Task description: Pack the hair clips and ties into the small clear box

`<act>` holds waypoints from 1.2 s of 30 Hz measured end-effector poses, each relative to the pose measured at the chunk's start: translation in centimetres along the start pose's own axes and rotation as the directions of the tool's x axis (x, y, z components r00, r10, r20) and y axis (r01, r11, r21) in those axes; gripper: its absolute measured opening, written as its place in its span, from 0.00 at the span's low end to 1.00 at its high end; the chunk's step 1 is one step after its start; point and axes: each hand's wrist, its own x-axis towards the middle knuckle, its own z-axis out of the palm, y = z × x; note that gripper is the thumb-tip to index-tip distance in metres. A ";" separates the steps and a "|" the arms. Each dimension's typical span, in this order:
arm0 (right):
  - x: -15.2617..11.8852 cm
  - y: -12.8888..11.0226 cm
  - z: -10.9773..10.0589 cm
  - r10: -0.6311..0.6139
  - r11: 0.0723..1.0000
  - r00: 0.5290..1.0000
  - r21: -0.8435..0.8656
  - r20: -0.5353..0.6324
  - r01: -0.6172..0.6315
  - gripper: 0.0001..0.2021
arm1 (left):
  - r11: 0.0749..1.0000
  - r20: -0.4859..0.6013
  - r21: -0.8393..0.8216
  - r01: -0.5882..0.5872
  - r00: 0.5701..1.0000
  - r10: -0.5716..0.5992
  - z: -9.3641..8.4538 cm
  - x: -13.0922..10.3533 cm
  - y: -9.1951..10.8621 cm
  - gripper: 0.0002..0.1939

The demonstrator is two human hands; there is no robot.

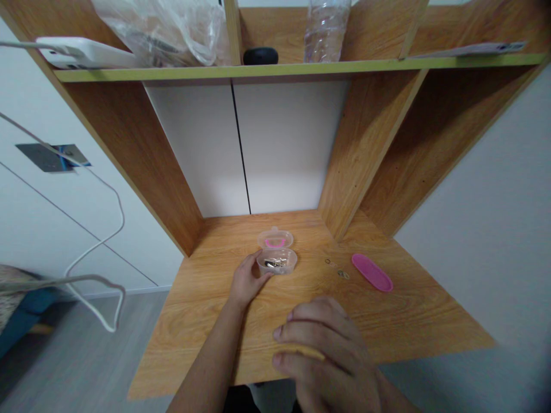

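I am touching smooth, glossy, see-through plastic on the clear oval box (284,271). The bright pink oblong plastic tray (372,272) is looking duller, and the light-brown, wood-grained tabletop (193,324) is giving off a faint, satiny sheen.

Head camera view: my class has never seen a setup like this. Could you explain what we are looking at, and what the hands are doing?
There is no machine here: these are a person's two bare hands. The single picture comes from a camera worn on the head, looking forward and down at a wooden desk.

The left hand grips the left end of a clear plastic box. Its lid is open behind it, and small dark things lie inside.

The right hand is raised close to the camera, fingers curled; whether it holds anything is hard to tell.

Also on the desk, to the right of the box, are a few small rings and, beyond them, a pink oval tray.
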 end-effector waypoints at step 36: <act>-15.4 20.0 -4.0 0.577 0.353 0.734 -0.701 -0.358 -0.620 0.12 | 1.000 0.006 0.009 0.012 1.000 -0.012 0.3 0.1 -0.2 0.35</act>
